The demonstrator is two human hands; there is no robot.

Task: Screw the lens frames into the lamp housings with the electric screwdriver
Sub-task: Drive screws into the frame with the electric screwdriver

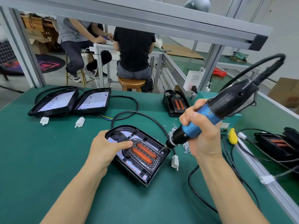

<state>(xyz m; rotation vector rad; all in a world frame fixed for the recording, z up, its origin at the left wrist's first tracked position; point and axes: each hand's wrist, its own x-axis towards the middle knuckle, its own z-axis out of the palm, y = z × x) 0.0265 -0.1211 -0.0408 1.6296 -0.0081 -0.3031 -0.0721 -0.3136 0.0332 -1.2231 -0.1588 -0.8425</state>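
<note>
Head view, near to far: left hand [106, 147] pressing lamp housing [137, 156] flat on green surface [48, 159], thumb across lens frame [144, 153]. Right hand [200, 131] wrapped round electric screwdriver [208, 117], bit at frame's right edge. Probably light, rigid plastic; lens likely scratch-prone, so best steadied by housing rim. Loose screws [186, 145] just beside. No legible writing.

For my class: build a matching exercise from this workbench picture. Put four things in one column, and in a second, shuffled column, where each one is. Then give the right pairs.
Things
1. electric screwdriver
2. left hand
3. loose screws
4. two open lamp housings

Places
A. far left of the green mat
B. gripped in the right hand
C. resting on the lens frame
D. piled on the mat just right of the near housing

Pairs: 1-B, 2-C, 3-D, 4-A
</note>
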